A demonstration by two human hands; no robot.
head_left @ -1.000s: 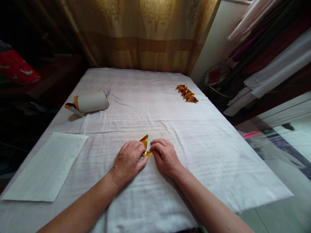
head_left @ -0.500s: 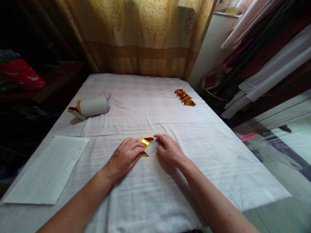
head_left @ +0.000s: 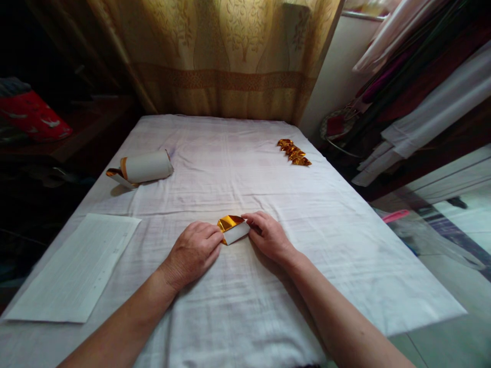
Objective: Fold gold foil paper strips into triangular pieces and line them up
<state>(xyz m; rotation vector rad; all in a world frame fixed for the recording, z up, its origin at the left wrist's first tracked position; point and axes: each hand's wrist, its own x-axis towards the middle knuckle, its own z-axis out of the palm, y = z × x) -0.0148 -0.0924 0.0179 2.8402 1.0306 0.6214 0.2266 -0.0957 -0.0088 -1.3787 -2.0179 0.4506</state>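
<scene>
A small sheet of gold foil paper [head_left: 231, 223], shiny gold on one face and white on the other, lies partly folded on the cloth between my hands. My left hand [head_left: 196, 246] has its fingers closed on the paper's left end. At the right end, my right hand [head_left: 269, 234] pinches the corner between thumb and fingers. Fingertips of both hands cover parts of the edges. Farther back on the right sits a row of folded gold foil pieces [head_left: 294, 152].
A white-backed roll of gold paper [head_left: 148, 167] lies at the back left of the cloth-covered table [head_left: 215, 168]. Nearer, on the left, is a printed white sheet [head_left: 76, 268]. A curtain [head_left: 230, 51] hangs behind, clothes [head_left: 433, 112] hang right, and a red container [head_left: 34, 116] stands left.
My left hand has shifted slightly left and down, uncovering more of the foil paper. My right fingers now hold its right corner, and its white flap shows more fully.
</scene>
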